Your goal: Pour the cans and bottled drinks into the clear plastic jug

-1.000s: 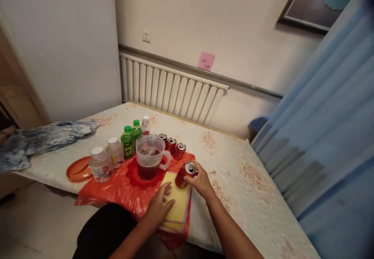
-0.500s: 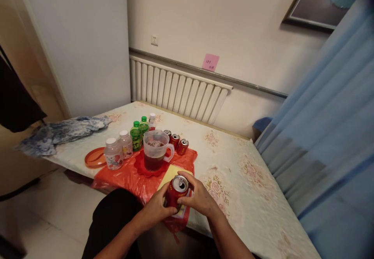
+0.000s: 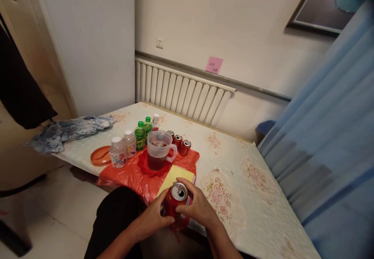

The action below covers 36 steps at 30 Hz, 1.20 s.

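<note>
An opened red drink can (image 3: 176, 202) is held nearly upright between my two hands, close to the table's front edge. My left hand (image 3: 157, 214) wraps its left side, thumb toward the front. My right hand (image 3: 197, 202) grips it from the right, fingers around the far side and thumb in front. Just beyond the can lies a yellow notebook or pad (image 3: 177, 175), partly covered by my hands. Past it a clear plastic pitcher (image 3: 157, 154) of dark brown liquid stands on a red scalloped plate (image 3: 143, 167).
Behind the pitcher stand several red cans (image 3: 185, 147). To its left are green-capped bottles (image 3: 140, 136) and white-capped clear jars (image 3: 118, 154). An orange lid (image 3: 99, 155) lies beside a red plastic sheet (image 3: 125, 179). Crumpled blue cloth (image 3: 78, 130) covers the table's left end.
The can and both hands have come slightly lower and toward me, showing more of the yellow pad. The whole view has shifted a little. The grip is unchanged.
</note>
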Each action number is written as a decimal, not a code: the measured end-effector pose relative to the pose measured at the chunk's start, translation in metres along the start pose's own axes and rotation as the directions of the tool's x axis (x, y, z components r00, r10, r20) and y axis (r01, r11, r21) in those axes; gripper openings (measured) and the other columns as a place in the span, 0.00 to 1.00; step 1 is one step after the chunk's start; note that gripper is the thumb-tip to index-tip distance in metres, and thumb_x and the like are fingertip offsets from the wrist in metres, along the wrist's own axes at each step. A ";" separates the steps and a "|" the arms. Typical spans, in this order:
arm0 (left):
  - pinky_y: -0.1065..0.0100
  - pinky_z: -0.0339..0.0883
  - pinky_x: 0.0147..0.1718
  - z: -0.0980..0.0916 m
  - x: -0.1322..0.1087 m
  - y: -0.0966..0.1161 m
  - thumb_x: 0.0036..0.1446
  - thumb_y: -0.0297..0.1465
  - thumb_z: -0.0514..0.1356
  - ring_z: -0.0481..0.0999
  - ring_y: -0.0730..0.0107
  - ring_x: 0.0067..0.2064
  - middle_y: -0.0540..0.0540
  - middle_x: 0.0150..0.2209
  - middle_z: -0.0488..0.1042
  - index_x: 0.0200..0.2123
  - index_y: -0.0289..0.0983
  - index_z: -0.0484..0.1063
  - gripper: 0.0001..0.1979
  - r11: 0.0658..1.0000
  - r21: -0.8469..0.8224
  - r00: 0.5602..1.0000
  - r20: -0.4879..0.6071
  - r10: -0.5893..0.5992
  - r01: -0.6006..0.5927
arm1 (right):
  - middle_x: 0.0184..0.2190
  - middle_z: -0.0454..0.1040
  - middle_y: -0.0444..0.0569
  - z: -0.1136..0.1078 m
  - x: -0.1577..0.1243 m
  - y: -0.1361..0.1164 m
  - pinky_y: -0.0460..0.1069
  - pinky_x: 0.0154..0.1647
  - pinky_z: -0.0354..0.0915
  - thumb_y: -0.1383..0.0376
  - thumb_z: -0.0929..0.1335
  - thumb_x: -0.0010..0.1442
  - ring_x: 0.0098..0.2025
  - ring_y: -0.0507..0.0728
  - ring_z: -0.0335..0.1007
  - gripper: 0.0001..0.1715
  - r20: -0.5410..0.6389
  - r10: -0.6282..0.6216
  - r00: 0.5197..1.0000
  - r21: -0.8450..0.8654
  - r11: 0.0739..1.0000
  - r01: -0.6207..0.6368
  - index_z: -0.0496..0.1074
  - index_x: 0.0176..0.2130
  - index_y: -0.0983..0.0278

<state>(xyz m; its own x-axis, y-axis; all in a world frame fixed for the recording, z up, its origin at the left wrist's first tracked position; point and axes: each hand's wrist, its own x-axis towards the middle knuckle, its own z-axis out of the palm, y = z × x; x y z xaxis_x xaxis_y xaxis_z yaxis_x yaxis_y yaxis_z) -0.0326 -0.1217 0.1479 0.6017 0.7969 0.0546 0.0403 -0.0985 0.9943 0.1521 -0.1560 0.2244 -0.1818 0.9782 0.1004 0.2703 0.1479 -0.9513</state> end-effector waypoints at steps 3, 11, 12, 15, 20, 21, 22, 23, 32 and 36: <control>0.58 0.65 0.55 -0.001 -0.004 -0.003 0.43 0.24 0.63 0.69 0.54 0.57 0.43 0.57 0.70 0.62 0.40 0.58 0.41 1.000 -0.009 1.000 0.014 -0.003 0.003 | 0.54 0.72 0.51 0.002 -0.002 0.006 0.57 0.61 0.60 0.66 0.77 0.43 0.57 0.62 0.68 0.44 0.004 0.007 1.000 0.028 1.000 -0.007 0.66 0.58 0.62; 0.59 0.64 0.56 0.001 -0.003 -0.012 0.40 0.22 0.63 0.71 0.55 0.55 0.43 0.57 0.71 0.58 0.38 0.61 0.38 1.000 -0.002 0.996 -0.083 -0.012 0.012 | 0.57 0.70 0.51 0.009 -0.003 0.029 0.56 0.60 0.61 0.71 0.77 0.40 0.56 0.62 0.68 0.50 -0.043 0.064 0.997 0.145 0.988 -0.058 0.63 0.61 0.61; 0.59 0.64 0.55 0.001 -0.002 -0.013 0.40 0.22 0.63 0.71 0.55 0.55 0.43 0.56 0.71 0.58 0.38 0.60 0.38 1.000 -0.012 0.996 -0.089 -0.013 0.012 | 0.57 0.70 0.52 0.010 -0.003 0.030 0.56 0.60 0.61 0.72 0.76 0.40 0.56 0.62 0.68 0.50 -0.052 0.079 0.995 0.156 0.985 -0.071 0.63 0.61 0.61; 0.59 0.66 0.54 0.000 -0.001 -0.013 0.40 0.23 0.63 0.72 0.54 0.54 0.42 0.56 0.71 0.59 0.38 0.60 0.39 1.000 -0.022 0.995 -0.101 -0.023 0.021 | 0.57 0.70 0.52 0.013 -0.004 0.033 0.56 0.60 0.61 0.74 0.75 0.39 0.56 0.62 0.68 0.50 -0.073 0.103 0.992 0.148 0.985 -0.091 0.63 0.61 0.62; 0.58 0.65 0.55 0.000 -0.002 -0.014 0.40 0.23 0.64 0.71 0.54 0.55 0.43 0.56 0.71 0.60 0.39 0.60 0.40 0.999 -0.031 0.994 -0.107 -0.036 0.033 | 0.56 0.71 0.50 0.018 -0.006 0.031 0.55 0.60 0.61 0.76 0.73 0.40 0.56 0.61 0.68 0.47 -0.096 0.107 0.990 0.095 0.991 -0.098 0.65 0.59 0.61; 0.58 0.65 0.55 0.000 -0.002 -0.014 0.40 0.23 0.64 0.71 0.54 0.55 0.43 0.56 0.71 0.60 0.39 0.60 0.40 0.999 -0.042 0.994 -0.105 -0.028 0.024 | 0.56 0.71 0.49 0.018 -0.006 0.029 0.55 0.60 0.61 0.76 0.72 0.40 0.56 0.61 0.68 0.46 -0.095 0.112 0.989 0.091 0.990 -0.104 0.65 0.59 0.61; 0.57 0.65 0.55 0.000 -0.002 -0.015 0.40 0.24 0.65 0.71 0.54 0.55 0.43 0.56 0.71 0.60 0.39 0.60 0.40 0.999 -0.051 0.995 -0.102 -0.021 0.015 | 0.56 0.71 0.49 0.019 -0.006 0.028 0.55 0.59 0.62 0.76 0.72 0.40 0.55 0.61 0.69 0.46 -0.092 0.117 0.989 0.090 0.990 -0.109 0.66 0.58 0.60; 0.57 0.64 0.55 0.000 -0.003 -0.015 0.40 0.24 0.65 0.70 0.54 0.55 0.43 0.56 0.71 0.60 0.39 0.60 0.40 0.998 -0.056 0.995 -0.100 -0.014 0.009 | 0.55 0.72 0.49 0.019 -0.006 0.027 0.55 0.59 0.63 0.76 0.72 0.40 0.54 0.61 0.69 0.45 -0.087 0.120 0.989 0.091 0.989 -0.112 0.66 0.58 0.60; 0.57 0.64 0.55 0.001 -0.006 -0.006 0.40 0.22 0.65 0.71 0.55 0.55 0.43 0.56 0.71 0.61 0.39 0.59 0.41 0.995 -0.089 0.996 -0.075 -0.050 0.043 | 0.55 0.72 0.49 0.020 -0.007 0.026 0.56 0.59 0.62 0.77 0.71 0.40 0.56 0.61 0.68 0.45 -0.072 0.142 0.987 0.105 0.985 -0.134 0.65 0.58 0.60; 0.57 0.64 0.55 0.001 -0.006 -0.009 0.40 0.23 0.64 0.70 0.54 0.56 0.43 0.55 0.71 0.61 0.39 0.59 0.41 0.994 -0.098 0.996 -0.067 -0.051 0.044 | 0.56 0.71 0.50 0.021 -0.007 0.030 0.56 0.59 0.63 0.76 0.71 0.40 0.55 0.62 0.69 0.47 -0.075 0.154 0.985 0.122 0.982 -0.144 0.65 0.59 0.61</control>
<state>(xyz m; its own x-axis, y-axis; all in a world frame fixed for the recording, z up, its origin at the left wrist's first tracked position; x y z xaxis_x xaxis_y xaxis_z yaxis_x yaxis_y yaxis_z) -0.0357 -0.1266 0.1387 0.5440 0.8390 0.0099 -0.0111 -0.0046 0.9999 0.1419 -0.1614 0.1889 -0.0670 0.9974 -0.0254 0.1765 -0.0132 -0.9842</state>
